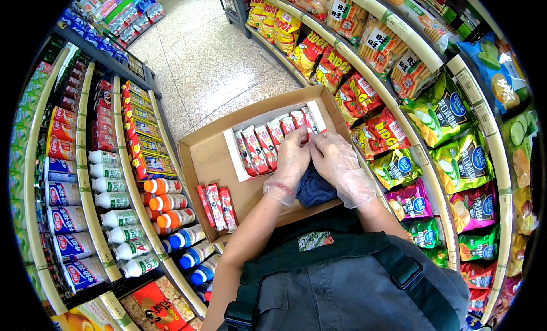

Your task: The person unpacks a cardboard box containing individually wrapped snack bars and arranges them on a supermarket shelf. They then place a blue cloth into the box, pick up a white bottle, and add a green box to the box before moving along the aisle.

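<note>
A shallow cardboard carton (213,160) lies before me, with a white inner box (234,153) of red-and-white wrapped snack bars (265,145) standing in a row. Over the right end of that box, my left hand (294,160) and my right hand (339,160), both in clear plastic gloves, meet at the fingertips. Both hands have bent fingers; a small bit of red shows between them, but what they hold is mostly hidden. Below my right hand a dark blue cloth (315,187) lies in the carton. Several more wrapped bars (217,207) rest in its lower left corner.
Shelves with bagged chips (380,134) curve along the right. To the left are shelves with white bottles (124,234), orange-capped bottles (171,201) and blue-and-white packs (66,220). A tiled aisle floor (209,61) runs beyond the carton.
</note>
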Tool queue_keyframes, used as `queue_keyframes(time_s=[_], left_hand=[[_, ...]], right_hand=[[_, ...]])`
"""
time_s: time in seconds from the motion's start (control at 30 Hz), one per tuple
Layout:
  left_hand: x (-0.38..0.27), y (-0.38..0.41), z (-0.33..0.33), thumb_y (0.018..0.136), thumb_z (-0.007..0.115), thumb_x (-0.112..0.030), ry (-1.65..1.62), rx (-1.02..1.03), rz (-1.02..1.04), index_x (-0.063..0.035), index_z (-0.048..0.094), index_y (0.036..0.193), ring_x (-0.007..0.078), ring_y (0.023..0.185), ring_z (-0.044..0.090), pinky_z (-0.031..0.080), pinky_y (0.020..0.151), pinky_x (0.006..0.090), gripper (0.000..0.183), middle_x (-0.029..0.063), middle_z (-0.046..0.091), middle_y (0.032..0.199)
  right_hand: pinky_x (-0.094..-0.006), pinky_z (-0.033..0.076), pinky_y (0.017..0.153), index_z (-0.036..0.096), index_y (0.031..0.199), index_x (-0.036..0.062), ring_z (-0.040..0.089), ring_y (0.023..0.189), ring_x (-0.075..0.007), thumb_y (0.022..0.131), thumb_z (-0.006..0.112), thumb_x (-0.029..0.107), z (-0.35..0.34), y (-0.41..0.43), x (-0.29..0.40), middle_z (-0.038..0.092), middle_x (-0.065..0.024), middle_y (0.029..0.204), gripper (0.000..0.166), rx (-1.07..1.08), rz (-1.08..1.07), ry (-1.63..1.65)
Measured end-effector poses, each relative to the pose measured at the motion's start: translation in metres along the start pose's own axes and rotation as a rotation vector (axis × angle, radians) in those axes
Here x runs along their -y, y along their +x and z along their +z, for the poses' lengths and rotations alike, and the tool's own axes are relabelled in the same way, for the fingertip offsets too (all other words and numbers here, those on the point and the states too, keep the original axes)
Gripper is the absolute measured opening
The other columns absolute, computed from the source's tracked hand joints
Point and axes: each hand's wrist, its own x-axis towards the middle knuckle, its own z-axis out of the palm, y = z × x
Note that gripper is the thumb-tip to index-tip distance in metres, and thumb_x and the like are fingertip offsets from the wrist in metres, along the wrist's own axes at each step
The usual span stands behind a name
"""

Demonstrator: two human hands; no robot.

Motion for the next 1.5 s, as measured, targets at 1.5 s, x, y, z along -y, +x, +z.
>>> queue_keyframes(time_s=[1.5], left_hand=[[0.007,-0.167,-0.162,0.087,0.062,-0.009,1.119,-0.390,-0.058,-0.0017,0.052,0.131,0.0374,0.093,0.062,0.053,0.079,0.0462,0.046,0.0201,0.060,0.109]], right_hand=[[-0.0413,0.050,0.092,0.069,0.110,0.0066,0.065,0.102,-0.0335,0.094,0.055,0.022,0.070,-0.035,0.072,0.070,-0.0156,0.107,0.026,0.820,-0.329,0.632]])
